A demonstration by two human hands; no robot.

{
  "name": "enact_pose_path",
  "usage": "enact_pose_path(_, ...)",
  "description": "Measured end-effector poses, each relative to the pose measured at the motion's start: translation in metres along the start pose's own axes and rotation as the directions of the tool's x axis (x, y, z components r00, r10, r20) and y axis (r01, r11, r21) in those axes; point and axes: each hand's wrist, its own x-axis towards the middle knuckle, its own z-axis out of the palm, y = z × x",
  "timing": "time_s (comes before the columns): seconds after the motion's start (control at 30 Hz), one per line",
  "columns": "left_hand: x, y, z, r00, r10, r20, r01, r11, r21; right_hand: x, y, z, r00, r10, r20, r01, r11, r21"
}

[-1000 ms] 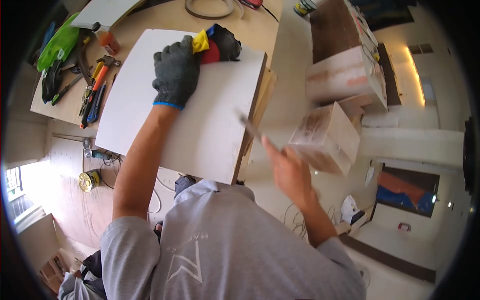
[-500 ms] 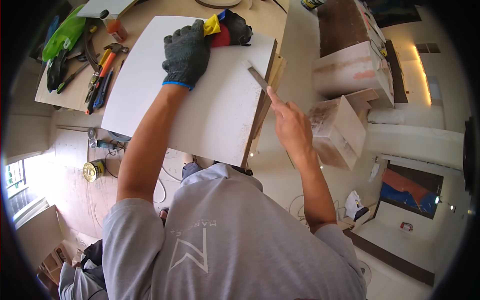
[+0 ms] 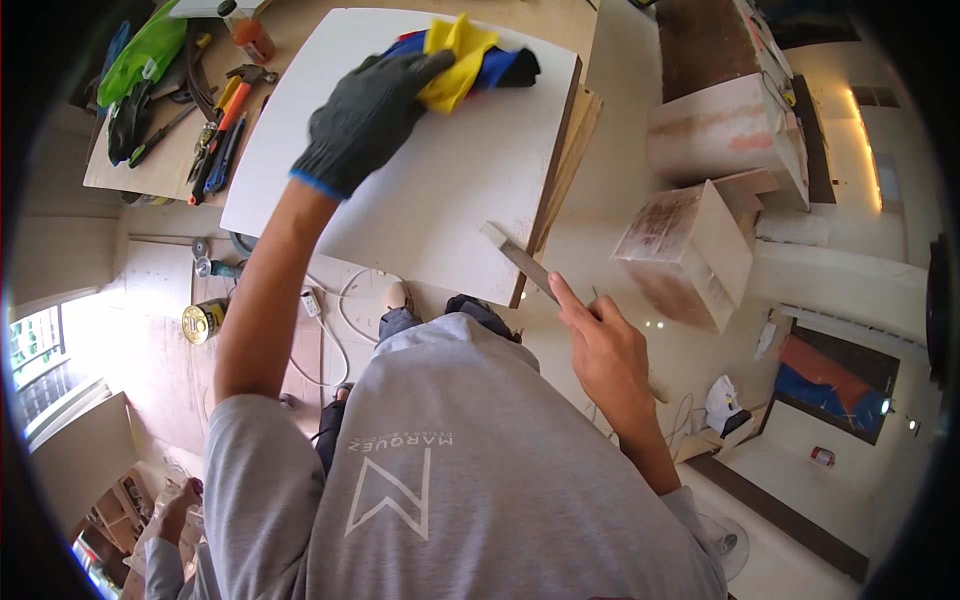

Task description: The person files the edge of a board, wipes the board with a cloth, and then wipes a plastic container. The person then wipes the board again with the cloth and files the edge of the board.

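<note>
A white panel (image 3: 400,215) with a dark right edge lies before me, brown dust specks near that edge. My left hand (image 3: 368,120), in a dark knit glove with a blue cuff, grips a yellow, blue, red and black cloth (image 3: 462,62) on the panel's far part. My bare right hand (image 3: 607,345) is wrapped around a long flat file (image 3: 528,266), index finger stretched along it. The file's whitish tip rests over the panel near its front right corner. Part of its handle is hidden by the hand.
On the wooden table (image 3: 120,172) at left lie a hammer (image 3: 240,90), cutters, a green bag (image 3: 145,55) and a bottle (image 3: 246,32). A tin can (image 3: 203,320), grinder and cables are on the floor. White boxes (image 3: 690,255) stand right; another person's arm (image 3: 175,515) shows lower left.
The file has moved along the panel's right edge toward my body. The cloth in my left hand has shifted and spread out, showing more yellow. My view has tilted slightly.
</note>
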Motion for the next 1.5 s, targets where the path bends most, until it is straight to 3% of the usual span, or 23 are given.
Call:
enact_pose_path(0.1,-0.054,0.006,-0.008,0.992,0.124,-0.01,-0.119,0.973,0.2,-0.019,-0.009,-0.009,0.998,0.02,0.054,-0.018,0.999,-0.026)
enact_pose_path(0.2,-0.086,0.033,-0.022,1.0,-0.006,0.018,0.003,0.985,0.175,-0.022,-0.01,-0.002,0.999,-0.002,0.048,0.002,1.0,-0.013)
enact_pose_path(0.33,-0.104,0.064,-0.037,0.987,-0.034,0.157,0.015,0.992,0.122,-0.009,-0.015,0.01,0.999,0.033,0.013,-0.033,0.996,0.079)
enact_pose_path(0.4,-0.109,0.07,-0.036,0.976,-0.045,0.211,0.015,0.989,0.145,-0.014,-0.02,0.0,0.998,0.024,0.065,-0.025,1.0,0.01)
enact_pose_path(0.57,-0.122,0.059,-0.002,1.0,0.024,-0.015,-0.021,0.983,0.183,-0.028,-0.02,0.003,0.998,-0.035,0.057,0.04,0.996,-0.074)
enact_pose_path(0.67,-0.121,0.063,-0.005,0.999,-0.006,0.031,0.0,0.981,0.193,-0.013,-0.017,0.012,0.998,-0.058,0.02,0.06,0.992,-0.111)
enact_pose_path(0.77,-0.12,0.063,-0.005,0.999,0.042,-0.035,-0.036,0.987,0.159,-0.021,-0.022,0.0,0.998,-0.04,0.05,0.044,0.996,-0.082)
enact_pose_path(0.87,-0.121,0.059,-0.005,0.999,0.048,-0.027,-0.042,0.983,0.177,-0.027,-0.005,0.009,0.994,-0.087,-0.07,0.081,0.992,-0.093)
enact_pose_path(0.9,-0.121,0.059,-0.005,0.998,0.055,-0.026,-0.05,0.983,0.177,-0.011,-0.002,0.011,1.0,-0.012,-0.01,0.01,0.985,-0.171)
enact_pose_path(1.0,-0.122,0.06,-0.003,0.999,0.045,-0.007,-0.043,0.986,0.163,0.052,0.011,0.015,0.995,-0.041,-0.092,0.027,0.989,-0.147)
enact_pose_path(1.1,-0.12,0.062,-0.007,0.999,0.04,0.003,-0.04,0.988,0.152,0.047,0.007,0.012,1.0,-0.006,0.018,0.01,0.976,-0.215)
enact_pose_path(1.13,-0.121,0.061,-0.008,0.999,0.032,0.0,-0.032,0.989,0.144,0.027,0.004,0.008,0.998,-0.034,0.051,0.042,0.988,-0.149)
enact_pose_path(1.2,-0.123,0.06,-0.007,1.0,0.025,-0.013,-0.023,0.991,0.131,-0.007,0.002,0.013,0.989,-0.147,-0.033,0.142,0.983,-0.116)
enact_pose_path(1.23,-0.12,0.058,-0.007,0.999,0.027,-0.022,-0.023,0.991,0.13,-0.001,0.007,0.016,0.961,-0.222,-0.163,0.203,0.971,-0.129)
enact_pose_path(1.33,-0.122,0.058,-0.012,0.997,0.059,0.048,-0.065,0.989,0.135,0.055,0.02,0.014,0.998,-0.009,-0.064,-0.004,0.981,-0.196)
enact_pose_path(1.5,-0.125,0.042,-0.027,0.99,0.102,0.096,-0.115,0.983,0.143,0.047,0.017,-0.009,0.999,-0.004,0.048,0.014,0.977,-0.213)
